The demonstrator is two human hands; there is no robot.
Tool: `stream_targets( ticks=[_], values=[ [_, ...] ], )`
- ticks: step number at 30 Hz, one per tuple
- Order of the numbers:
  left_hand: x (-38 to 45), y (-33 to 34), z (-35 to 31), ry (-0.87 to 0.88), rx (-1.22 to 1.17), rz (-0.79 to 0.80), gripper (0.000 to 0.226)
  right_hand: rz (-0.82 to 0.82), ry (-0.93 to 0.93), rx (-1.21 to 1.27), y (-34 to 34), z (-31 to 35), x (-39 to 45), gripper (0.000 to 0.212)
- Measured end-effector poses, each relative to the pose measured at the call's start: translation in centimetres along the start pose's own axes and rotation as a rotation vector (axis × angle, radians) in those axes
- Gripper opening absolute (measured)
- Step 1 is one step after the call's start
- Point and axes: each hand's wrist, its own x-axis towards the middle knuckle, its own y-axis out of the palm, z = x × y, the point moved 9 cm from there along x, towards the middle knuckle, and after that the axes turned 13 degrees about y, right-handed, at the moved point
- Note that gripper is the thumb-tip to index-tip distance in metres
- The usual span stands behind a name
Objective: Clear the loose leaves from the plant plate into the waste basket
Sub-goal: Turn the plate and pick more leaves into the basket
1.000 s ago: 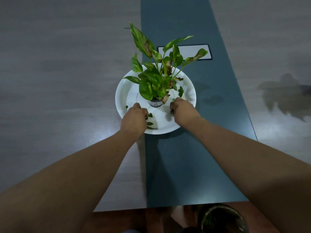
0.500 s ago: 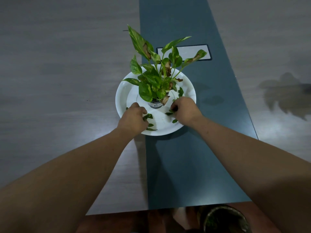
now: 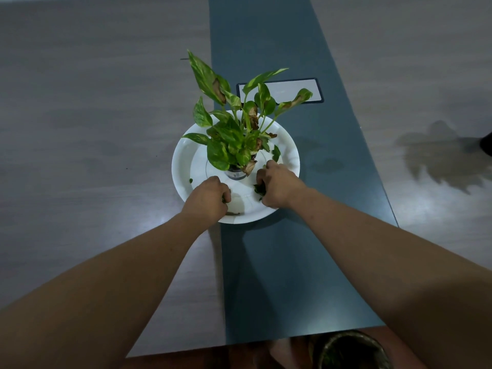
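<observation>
Loose dark-green leaf scraps (image 3: 259, 189) lie on the near part of the round white plastic plate (image 3: 183, 166), around the small potted green plant (image 3: 234, 134) at its centre. Your right hand (image 3: 279, 185) has its fingers closed on a clump of scraps; your left hand (image 3: 207, 199) is curled over others. The plate straddles the grey counter (image 3: 80, 129) and its dark teal centre strip (image 3: 279, 262); the dark round waste basket (image 3: 346, 350) sits below the counter's near edge.

I look down on a grey wood-grain tabletop (image 3: 87, 107) with a dark teal strip (image 3: 287, 257) running down its middle and a pale cover panel (image 3: 292, 89) set in it. Reddish floor (image 3: 213, 360) shows below the near edge; light glares softly off the surface.
</observation>
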Motion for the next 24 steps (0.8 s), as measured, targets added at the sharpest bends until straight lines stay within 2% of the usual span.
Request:
stream_targets(
  ticks=[6,9,12,16,24],
  values=[
    [0.0,-0.3,1.0,-0.068,-0.091,0.011,0.007,-0.022,-0.041,0.084,-0.4,0.2,-0.3,0.029],
    [0.1,-0.3,1.0,-0.110,-0.134,0.090,0.020,-0.041,0.008,0.183,-0.8,-0.5,-0.3,0.029],
    [0.4,-0.4,0.8,-0.096,-0.118,0.109,0.020,-0.054,0.059,0.285,-1.2,-1.0,-0.3,0.029],
    [0.2,-0.9,1.6,-0.142,-0.152,0.016,0.017,-0.041,0.161,0.492,-1.3,-2.0,-0.1,0.024],
    [-1.4,-2.2,2.8,-0.363,-0.412,-0.179,0.013,0.011,0.333,0.881,-1.1,-4.5,-1.9,0.021]
  ],
)
